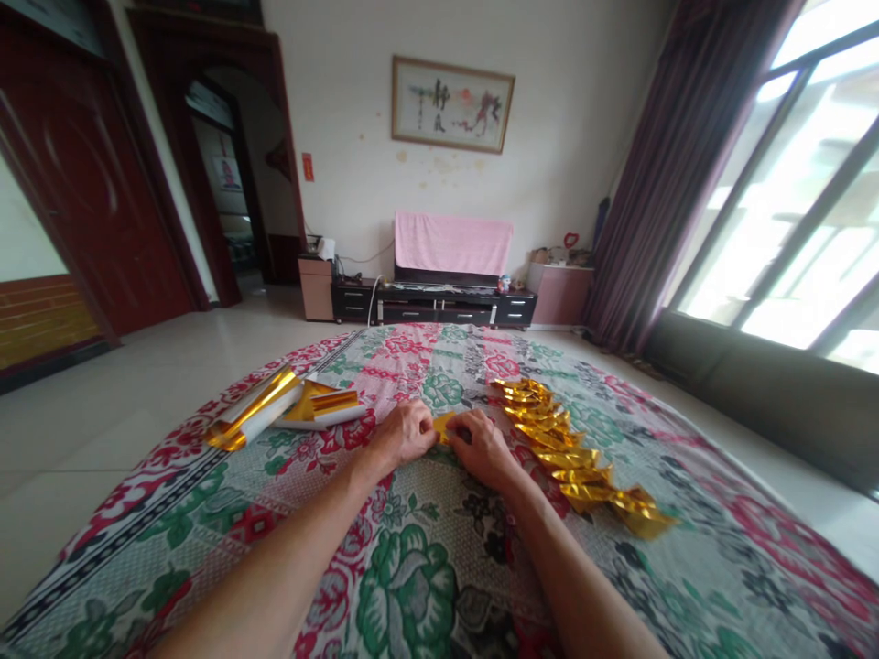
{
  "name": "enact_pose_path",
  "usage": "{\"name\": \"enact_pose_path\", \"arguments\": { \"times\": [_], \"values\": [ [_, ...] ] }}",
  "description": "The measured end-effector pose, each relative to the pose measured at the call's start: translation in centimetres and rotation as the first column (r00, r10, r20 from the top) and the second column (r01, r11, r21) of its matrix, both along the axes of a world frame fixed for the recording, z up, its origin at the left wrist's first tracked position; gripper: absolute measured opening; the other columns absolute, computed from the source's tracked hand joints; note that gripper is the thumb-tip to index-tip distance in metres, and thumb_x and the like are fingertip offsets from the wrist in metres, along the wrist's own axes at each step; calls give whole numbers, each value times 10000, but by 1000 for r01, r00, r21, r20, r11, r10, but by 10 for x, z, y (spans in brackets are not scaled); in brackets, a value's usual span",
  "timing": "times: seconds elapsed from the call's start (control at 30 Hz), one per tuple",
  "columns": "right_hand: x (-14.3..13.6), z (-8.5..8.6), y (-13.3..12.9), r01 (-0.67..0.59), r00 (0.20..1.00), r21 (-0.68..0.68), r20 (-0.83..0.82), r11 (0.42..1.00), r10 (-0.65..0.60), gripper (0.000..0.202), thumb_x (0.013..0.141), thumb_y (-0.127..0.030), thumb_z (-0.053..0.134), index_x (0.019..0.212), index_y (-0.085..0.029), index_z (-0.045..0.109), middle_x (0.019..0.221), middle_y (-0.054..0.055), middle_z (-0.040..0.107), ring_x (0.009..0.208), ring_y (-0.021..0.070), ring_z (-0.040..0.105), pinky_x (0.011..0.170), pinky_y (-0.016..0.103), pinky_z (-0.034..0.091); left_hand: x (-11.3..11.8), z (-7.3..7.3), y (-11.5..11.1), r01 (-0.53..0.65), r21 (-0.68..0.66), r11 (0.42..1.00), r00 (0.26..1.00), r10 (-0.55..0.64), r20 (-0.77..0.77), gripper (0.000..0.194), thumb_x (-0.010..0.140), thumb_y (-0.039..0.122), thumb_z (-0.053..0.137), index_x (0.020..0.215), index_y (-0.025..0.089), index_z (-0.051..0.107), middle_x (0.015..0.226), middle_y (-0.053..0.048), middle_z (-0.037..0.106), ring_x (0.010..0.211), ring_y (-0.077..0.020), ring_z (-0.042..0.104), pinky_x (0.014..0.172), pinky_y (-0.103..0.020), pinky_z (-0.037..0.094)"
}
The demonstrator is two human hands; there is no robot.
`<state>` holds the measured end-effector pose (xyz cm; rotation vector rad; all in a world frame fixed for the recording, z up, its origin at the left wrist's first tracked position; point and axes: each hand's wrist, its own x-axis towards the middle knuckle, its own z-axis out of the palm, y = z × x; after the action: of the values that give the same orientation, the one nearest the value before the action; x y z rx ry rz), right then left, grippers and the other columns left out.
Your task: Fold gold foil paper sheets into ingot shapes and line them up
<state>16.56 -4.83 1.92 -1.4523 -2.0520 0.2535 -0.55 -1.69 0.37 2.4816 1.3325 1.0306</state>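
Both hands meet over a small piece of gold foil paper [444,425] lying on a floral cloth [412,567]. My left hand [405,433] pinches its left side and my right hand [484,446] presses its right side; most of the paper is hidden under the fingers. A row of several folded gold foil pieces [573,455] runs diagonally just right of my right hand. A loose stack of gold and white foil sheets [285,405] lies to the left of my left hand.
The cloth covers a low rounded surface with tiled floor [103,412] around it. A dark TV cabinet [432,307] with a pink cover stands at the far wall. Curtains and a large window are on the right, dark wooden doors on the left.
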Motion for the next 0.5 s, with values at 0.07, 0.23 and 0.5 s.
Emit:
{"name": "enact_pose_path", "arguments": {
  "times": [0.07, 0.23, 0.5],
  "values": [
    [-2, -1, -1, 23, 1000, 4, 9, 1000, -23, 135, 758, -184, 529, 839, -201, 636, 874, 38, 591, 805, 153, 541, 734, 261, 375, 0, 1, 0, 3, -1, 1000, 1000, -3, 1, 108, 672, 184, 576, 566, 167, 568, 712, -18, 608, 701, -130, 561, 715, -253, 443],
    [-7, -6, -4, 72, 996, 46, 47, 996, -74, 160, 786, -337, 544, 849, -214, 626, 918, 48, 571, 856, 170, 524, 754, 278, 348, 1, 3, -2, 3, 5, 1000, 1000, -3, -6, 106, 670, 155, 567, 565, 166, 565, 718, -23, 608, 723, -135, 561, 724, -257, 444],
    [-11, -4, 1, 119, 991, -44, 70, 992, -116, 285, 763, -265, 519, 1035, -312, 586, 959, 34, 554, 874, 194, 519, 787, 332, 336, 0, 6, -3, -6, -16, 1000, 998, 5, -58, 102, 688, 181, 574, 588, 166, 565, 724, -23, 599, 724, -138, 551, 702, -258, 434]
  ]
}}
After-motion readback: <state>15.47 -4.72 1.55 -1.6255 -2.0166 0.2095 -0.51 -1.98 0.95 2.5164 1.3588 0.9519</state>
